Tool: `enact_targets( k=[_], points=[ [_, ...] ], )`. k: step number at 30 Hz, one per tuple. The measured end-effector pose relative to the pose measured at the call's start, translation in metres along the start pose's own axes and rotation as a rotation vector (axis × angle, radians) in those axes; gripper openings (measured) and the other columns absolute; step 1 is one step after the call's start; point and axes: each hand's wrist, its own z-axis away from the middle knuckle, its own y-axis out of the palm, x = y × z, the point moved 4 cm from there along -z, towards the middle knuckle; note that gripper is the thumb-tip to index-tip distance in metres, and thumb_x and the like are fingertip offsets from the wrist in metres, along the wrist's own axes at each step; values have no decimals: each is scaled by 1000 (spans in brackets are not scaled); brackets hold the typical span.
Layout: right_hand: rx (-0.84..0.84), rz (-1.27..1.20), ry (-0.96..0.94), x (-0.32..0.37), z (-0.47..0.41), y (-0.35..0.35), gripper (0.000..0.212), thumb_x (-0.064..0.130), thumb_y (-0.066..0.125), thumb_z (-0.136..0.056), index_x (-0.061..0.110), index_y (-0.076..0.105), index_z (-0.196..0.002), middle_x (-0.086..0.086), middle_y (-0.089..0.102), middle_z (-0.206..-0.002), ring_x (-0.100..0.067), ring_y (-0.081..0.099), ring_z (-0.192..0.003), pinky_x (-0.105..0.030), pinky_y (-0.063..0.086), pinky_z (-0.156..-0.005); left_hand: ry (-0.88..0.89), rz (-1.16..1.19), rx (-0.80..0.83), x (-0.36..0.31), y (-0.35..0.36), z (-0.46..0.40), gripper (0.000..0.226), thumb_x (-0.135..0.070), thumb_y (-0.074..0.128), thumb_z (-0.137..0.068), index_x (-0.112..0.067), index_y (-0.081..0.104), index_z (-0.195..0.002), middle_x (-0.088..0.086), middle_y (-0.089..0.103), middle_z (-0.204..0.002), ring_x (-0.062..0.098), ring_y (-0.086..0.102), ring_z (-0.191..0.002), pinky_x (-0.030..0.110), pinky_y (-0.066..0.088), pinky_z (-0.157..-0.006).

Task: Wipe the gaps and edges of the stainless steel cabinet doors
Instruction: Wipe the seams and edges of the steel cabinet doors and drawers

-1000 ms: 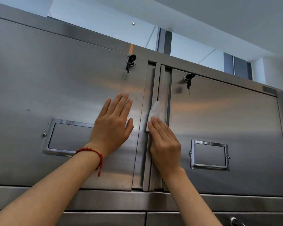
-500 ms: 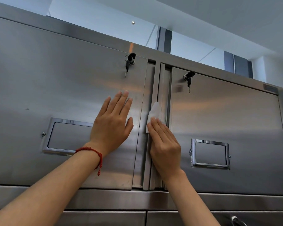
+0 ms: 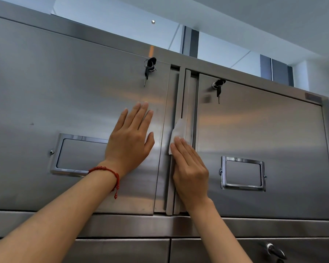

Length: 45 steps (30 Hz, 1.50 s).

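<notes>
Steel centre gap between doors [image 3: 180, 103]: wipe barely crept up since a second ago.
My right hand [image 3: 190, 168] presses white wipe [image 3: 178, 130] flat-fingered into it (mid-height, twelve o'clock of knuckles); left hand [image 3: 130, 141] flat, holding nothing, on left door [image 3: 65, 82]. Upper gap unwiped.

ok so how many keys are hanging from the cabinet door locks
2. One dark-headed metal key hangs from the lock at the top right of the left stainless steel cabinet door; another hangs at the top left of the right stainless steel door. Extra keys on the rings may be hidden.
</notes>
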Motion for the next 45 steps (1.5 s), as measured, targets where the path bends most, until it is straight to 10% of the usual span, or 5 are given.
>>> enact_targets(
  k=[19, 24, 45],
  points=[
    [21, -10, 24, 10, 18, -9, 24, 2, 55, -86, -4, 69, -105, -19, 65, -113, -30, 62, -108, -42, 53, -91, 2, 22, -1, 1, 2, 1, 53, -19, 54, -92, 1, 39, -139, 21, 34, -147, 34, 29, -138, 48, 22, -114],
    [-7, -14, 27, 10, 6, -9, 37, 10, 37, -102, -5, 71, -103, -19, 66, -111, -31, 64, -106, -42, 51, -92, -6, 26, -7, 0, 0, 1, 51, -20, 49, -91, 2, 42, -137, 21, 37, -145, 34, 32, -137, 48, 24, -113],
    [46, -14, -46, 11, 34, -15, 24, 0, 60, -84, -1, 69, -106, -17, 65, -115, -28, 60, -112, -40, 50, -95, -1, 27, -4, 1, 2, 0, 54, -24, 42, -91, 1, 40, -138, 21, 35, -146, 34, 30, -138, 48, 22, -114]
  ],
)
